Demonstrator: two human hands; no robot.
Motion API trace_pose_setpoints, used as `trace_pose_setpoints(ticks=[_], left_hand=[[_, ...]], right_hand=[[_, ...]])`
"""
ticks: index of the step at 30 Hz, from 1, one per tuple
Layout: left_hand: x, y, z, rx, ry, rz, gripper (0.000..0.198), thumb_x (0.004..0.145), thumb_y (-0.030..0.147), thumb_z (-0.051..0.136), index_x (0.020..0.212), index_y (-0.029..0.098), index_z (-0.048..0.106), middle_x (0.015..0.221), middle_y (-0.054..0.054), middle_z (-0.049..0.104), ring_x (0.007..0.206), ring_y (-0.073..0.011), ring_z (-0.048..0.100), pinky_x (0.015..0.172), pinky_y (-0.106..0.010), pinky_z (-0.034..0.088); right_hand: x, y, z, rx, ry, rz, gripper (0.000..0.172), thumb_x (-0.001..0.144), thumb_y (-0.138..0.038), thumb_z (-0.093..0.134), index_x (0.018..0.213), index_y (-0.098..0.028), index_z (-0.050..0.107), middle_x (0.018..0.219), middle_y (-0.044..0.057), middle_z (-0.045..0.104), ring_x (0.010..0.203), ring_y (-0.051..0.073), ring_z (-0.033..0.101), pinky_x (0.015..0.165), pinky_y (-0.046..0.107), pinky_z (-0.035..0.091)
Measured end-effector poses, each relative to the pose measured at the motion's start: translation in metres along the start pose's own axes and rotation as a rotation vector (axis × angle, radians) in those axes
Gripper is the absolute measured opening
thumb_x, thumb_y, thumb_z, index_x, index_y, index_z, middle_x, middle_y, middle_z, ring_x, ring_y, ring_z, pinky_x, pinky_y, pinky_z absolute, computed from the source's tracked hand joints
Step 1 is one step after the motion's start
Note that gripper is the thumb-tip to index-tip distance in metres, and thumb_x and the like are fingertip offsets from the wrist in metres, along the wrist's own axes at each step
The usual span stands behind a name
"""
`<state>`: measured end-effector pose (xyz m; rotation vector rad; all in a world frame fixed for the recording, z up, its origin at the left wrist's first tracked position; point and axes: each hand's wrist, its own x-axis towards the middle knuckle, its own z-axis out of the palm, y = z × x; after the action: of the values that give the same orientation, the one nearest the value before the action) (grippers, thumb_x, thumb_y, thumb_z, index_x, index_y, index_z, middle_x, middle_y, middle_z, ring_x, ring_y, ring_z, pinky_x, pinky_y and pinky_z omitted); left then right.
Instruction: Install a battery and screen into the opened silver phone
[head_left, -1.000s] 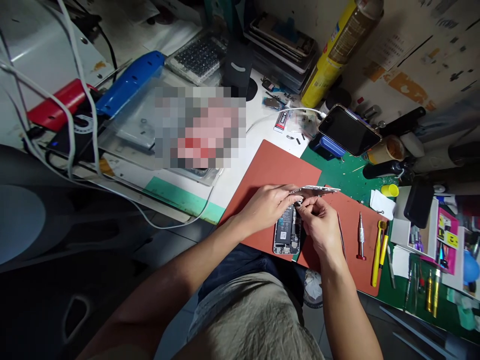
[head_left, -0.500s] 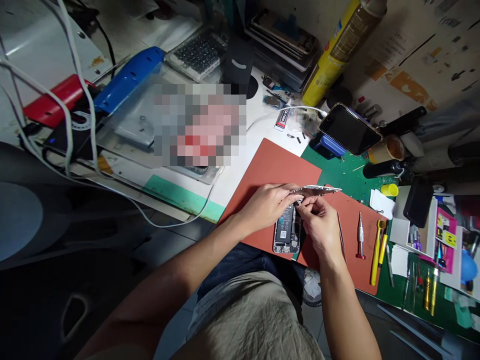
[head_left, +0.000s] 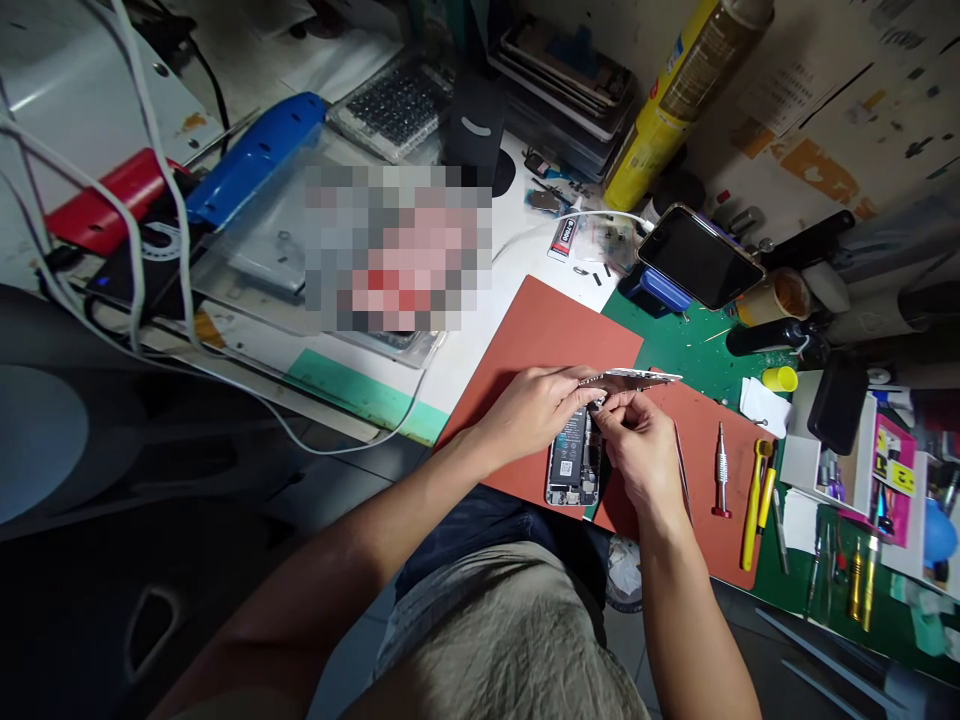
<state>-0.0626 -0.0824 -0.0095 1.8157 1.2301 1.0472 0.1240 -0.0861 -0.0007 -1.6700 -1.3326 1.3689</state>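
An opened phone [head_left: 592,480] lies on the brown mat, its black battery [head_left: 568,445] and inner parts exposed. Its screen panel [head_left: 637,379] stands tilted up at the far end, seen nearly edge-on. My left hand [head_left: 529,415] closes round the panel's left end, thumb over the top of the phone. From the right, my right hand [head_left: 646,445] pinches close to that thumb, at the phone's upper edge. What lies between the right fingertips is too small and covered to make out.
A screwdriver [head_left: 721,470] and yellow-handled tools [head_left: 754,505] lie right of my right hand on the brown mat [head_left: 540,340]. Behind stands a phone [head_left: 701,255] on a blue stand with a white cable. A yellow spray can [head_left: 660,110] and organiser boxes [head_left: 817,455] flank the bench.
Both hands keep nearly the same place at the phone's top end. The right fingertips have shifted only very slightly.
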Motion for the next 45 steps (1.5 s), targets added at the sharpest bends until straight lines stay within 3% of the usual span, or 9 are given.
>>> trace_pose_setpoints(ticks=[45], left_hand=[[-0.0009, -0.0034, 0.0025, 0.036, 0.028, -0.031, 0.025, 0.11, 0.029, 0.056, 0.11, 0.017, 0.078, 0.105, -0.006, 0.084, 0.094, -0.02, 0.08, 0.087, -0.033, 0.061]], right_hand=[[0.0009, -0.0025, 0.0, 0.015, -0.01, -0.002, 0.023, 0.085, -0.036, 0.076, 0.077, -0.023, 0.059, 0.059, -0.007, 0.051, 0.048, 0.01, 0.037, 0.047, 0.024, 0.03]])
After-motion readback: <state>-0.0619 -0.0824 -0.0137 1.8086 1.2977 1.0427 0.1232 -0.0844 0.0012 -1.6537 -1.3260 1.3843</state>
